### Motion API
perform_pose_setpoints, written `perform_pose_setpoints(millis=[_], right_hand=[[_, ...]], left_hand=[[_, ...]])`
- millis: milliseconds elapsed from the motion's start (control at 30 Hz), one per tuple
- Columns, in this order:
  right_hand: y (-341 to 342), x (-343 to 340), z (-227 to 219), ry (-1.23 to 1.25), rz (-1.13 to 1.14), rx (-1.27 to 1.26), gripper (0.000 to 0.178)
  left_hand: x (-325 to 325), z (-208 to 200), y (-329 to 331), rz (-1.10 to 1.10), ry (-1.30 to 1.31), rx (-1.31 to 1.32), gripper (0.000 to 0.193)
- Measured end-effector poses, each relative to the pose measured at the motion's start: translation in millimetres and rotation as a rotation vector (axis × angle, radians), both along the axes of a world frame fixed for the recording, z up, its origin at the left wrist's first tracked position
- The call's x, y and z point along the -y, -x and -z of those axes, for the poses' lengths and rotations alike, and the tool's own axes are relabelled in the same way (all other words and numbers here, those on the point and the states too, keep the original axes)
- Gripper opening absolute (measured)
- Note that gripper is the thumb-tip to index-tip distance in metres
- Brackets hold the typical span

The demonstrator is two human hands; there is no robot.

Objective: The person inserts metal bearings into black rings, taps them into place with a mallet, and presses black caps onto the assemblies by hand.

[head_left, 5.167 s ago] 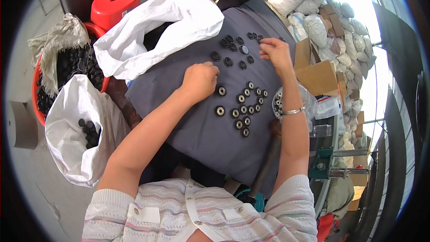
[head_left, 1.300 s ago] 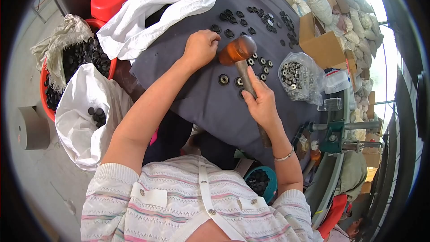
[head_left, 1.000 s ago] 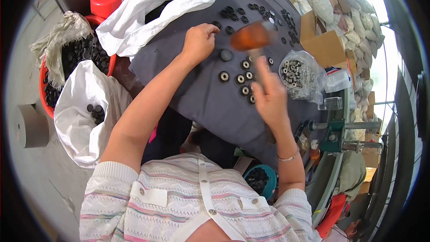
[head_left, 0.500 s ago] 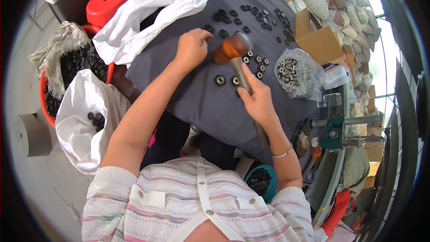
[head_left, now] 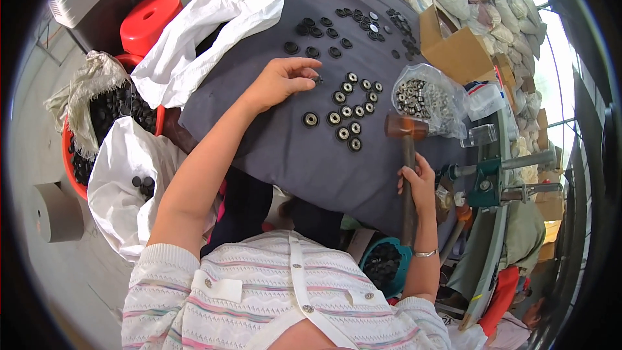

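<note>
My right hand [head_left: 420,178] grips a mallet [head_left: 407,128] by its dull handle, its amber head raised beside the bag of metal parts. My left hand [head_left: 282,83] is over the dark cloth, thumb and fingers curved toward each other. A small dark piece [head_left: 318,80] shows at its fingertips, too blurred to name. Beside and below lie several black rings with metal centres [head_left: 334,118]. Farther off, several plain black rings [head_left: 312,51] are spread on the dark grey cloth [head_left: 259,149].
A clear bag of small metal parts [head_left: 424,98] and an open cardboard box [head_left: 450,48] stand at the right, near a green clamp [head_left: 486,183]. A white sack [head_left: 129,181] and a red tub [head_left: 67,149] of black parts stand left. A teal bucket [head_left: 395,266] sits below.
My right hand and the mallet have swung right and toward me, away from the rings. My left hand has moved a little right and down, and a small dark piece now shows at its fingertips.
</note>
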State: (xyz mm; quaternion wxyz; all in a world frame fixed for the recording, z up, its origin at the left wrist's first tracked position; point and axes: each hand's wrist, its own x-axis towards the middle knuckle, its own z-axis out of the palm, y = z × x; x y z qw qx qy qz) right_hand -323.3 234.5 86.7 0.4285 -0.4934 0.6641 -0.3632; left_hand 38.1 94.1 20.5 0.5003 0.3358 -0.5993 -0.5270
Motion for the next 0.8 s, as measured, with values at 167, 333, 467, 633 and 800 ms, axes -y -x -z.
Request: perform_pose_setpoints(millis=[167,333,467,633,800], right_hand=[[36.8,-5.9,22.0,0.168,-0.115,-0.537,0.038],[2.0,11.8,-2.7,0.366,-0.199,-1.259,0.034],[-48.7,45.6,-21.9,0.669,-0.201,-1.001,0.030],[-130.7,74.9,-32.7,0.763,-0.472,-0.451,0.032],[-170.7,82.8,-33.9,0.226,-0.413,0.038,0.031]], left_hand=[[-2.4,-4.9,-10.7,0.277,-0.244,-0.473,0.045],[-3.0,-6.1,-16.8,0.314,-0.307,-0.567,0.048],[-2.7,-6.6,-16.0,0.320,-0.287,-0.619,0.051],[-3.4,-9.3,-17.9,0.415,-0.318,-0.693,0.066],[-4.3,-9.5,-16.6,0.461,-0.268,-0.710,0.069]])
